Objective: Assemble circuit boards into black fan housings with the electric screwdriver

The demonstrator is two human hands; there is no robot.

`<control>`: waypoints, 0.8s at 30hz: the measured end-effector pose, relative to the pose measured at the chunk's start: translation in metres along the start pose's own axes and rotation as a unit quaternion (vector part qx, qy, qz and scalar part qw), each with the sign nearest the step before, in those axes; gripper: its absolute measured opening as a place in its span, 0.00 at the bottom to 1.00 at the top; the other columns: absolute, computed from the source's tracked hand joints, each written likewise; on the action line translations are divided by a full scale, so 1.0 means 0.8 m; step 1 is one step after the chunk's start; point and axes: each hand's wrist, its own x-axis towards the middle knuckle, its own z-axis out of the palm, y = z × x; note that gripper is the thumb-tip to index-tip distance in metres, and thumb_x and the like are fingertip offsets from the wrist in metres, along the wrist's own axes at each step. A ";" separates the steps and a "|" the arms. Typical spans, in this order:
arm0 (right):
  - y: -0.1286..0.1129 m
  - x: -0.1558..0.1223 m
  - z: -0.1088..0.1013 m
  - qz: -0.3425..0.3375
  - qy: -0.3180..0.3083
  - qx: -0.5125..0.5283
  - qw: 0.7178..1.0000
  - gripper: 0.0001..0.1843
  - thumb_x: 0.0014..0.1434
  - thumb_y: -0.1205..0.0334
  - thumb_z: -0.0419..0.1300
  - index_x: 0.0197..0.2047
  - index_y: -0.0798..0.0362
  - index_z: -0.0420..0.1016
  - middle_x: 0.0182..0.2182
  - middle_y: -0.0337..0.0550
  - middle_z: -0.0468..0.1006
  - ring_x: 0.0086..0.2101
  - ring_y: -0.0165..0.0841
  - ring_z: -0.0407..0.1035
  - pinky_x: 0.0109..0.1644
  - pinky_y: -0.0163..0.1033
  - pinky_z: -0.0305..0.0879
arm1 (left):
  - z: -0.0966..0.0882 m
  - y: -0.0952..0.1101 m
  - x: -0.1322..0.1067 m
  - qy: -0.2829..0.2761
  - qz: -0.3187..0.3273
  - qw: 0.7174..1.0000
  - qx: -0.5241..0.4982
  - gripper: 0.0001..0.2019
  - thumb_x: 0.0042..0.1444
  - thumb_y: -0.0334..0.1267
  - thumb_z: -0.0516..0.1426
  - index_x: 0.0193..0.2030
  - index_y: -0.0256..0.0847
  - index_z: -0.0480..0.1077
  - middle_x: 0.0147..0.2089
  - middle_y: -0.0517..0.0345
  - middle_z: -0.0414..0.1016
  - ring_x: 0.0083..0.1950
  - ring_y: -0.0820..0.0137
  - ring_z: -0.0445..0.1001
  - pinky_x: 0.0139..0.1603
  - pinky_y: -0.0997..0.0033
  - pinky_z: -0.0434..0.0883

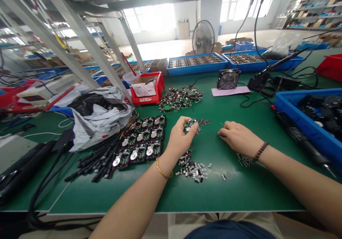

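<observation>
My left hand (pixel 183 134) is closed around a small circuit board (pixel 190 125), pinched between thumb and fingers above the green mat. To its right, my right hand (pixel 236 135) has its fingertips pressed together on a thin metal pin (pixel 221 124); the fingers partly hide it. Several similar thin pins (pixel 243 160) lie beneath my right wrist. Small silvery metal components (pixel 196 171) are scattered near my left forearm, one part (pixel 223 177) lying apart. A heap of circuit boards (pixel 181 98) sits beyond my left hand, and small dark parts (pixel 205 122) lie just behind it.
Rows of black housings with boards and silver discs (pixel 140 139) stand left, cables trailing. Behind them are a plastic bag (pixel 103 121) and a red bin (pixel 159 89). A small fan (pixel 228 79) stands at the back. Right, an electric screwdriver (pixel 303 143) lies beside a blue tray (pixel 283 98).
</observation>
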 end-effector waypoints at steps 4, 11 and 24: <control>-0.015 -0.007 0.003 -0.049 -0.045 0.033 0.997 0.05 0.68 0.70 0.60 0.43 0.54 0.77 0.42 0.52 0.77 0.44 0.45 0.74 0.51 0.47 0.70 | 0.000 -0.001 -0.002 0.002 0.021 0.999 0.025 0.08 0.63 0.44 0.60 0.42 0.43 0.68 0.33 0.62 0.76 0.35 0.67 0.76 0.39 0.69 0.68; -0.046 -0.065 -0.014 -0.072 -0.162 0.121 0.977 0.27 0.61 0.67 0.66 0.62 0.56 0.69 0.49 0.52 0.79 0.42 0.45 0.78 0.44 0.43 0.73 | -0.006 -0.006 0.002 0.067 0.033 0.996 0.057 0.11 0.64 0.41 0.59 0.51 0.43 0.69 0.47 0.56 0.76 0.42 0.66 0.74 0.43 0.68 0.67; -0.107 -0.017 0.019 -0.037 -0.104 0.201 0.973 0.18 0.64 0.72 0.65 0.56 0.57 0.71 0.45 0.48 0.78 0.41 0.39 0.75 0.46 0.41 0.71 | -0.010 -0.013 0.009 0.112 -0.001 0.994 -0.013 0.10 0.68 0.38 0.55 0.53 0.40 0.66 0.35 0.63 0.68 0.32 0.73 0.66 0.36 0.72 0.64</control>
